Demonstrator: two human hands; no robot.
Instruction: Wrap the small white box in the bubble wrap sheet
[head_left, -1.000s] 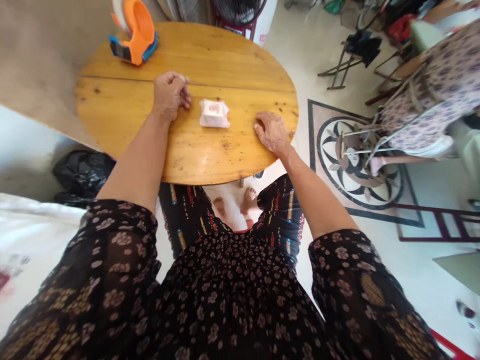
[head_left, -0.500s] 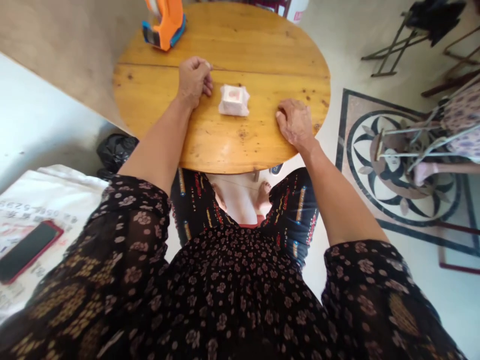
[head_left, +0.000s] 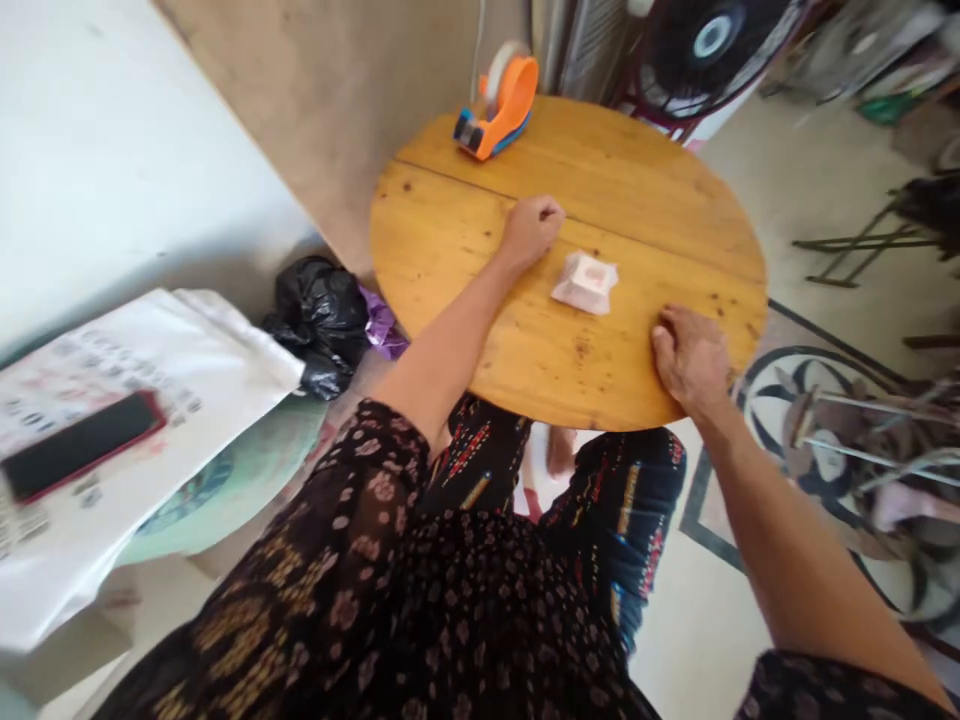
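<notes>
A small block wrapped in thin whitish paper with a pale red mark (head_left: 586, 281) lies on the round wooden table (head_left: 581, 375), between my two hands. My left hand (head_left: 534, 226) rests on the tabletop as a loose fist, up and left of the block and apart from it. No object shows in its curled fingers. Near the table's right edge, my right hand (head_left: 694, 357) lies palm down, its thumb apart from the slightly bent fingers. It touches only the wood.
An orange and blue tape dispenser (head_left: 501, 108) stands at the table's far left edge. Behind the table is a fan (head_left: 712, 40). To the left lie black plastic bags (head_left: 319, 315) and a phone (head_left: 84, 445) on a white printed sack (head_left: 217, 345). A folding stool (head_left: 862, 245) stands right.
My view has swung to the left, so the table now appears lower and further right. My left fingers look more tightly curled. The wrapped block stays on the table.
</notes>
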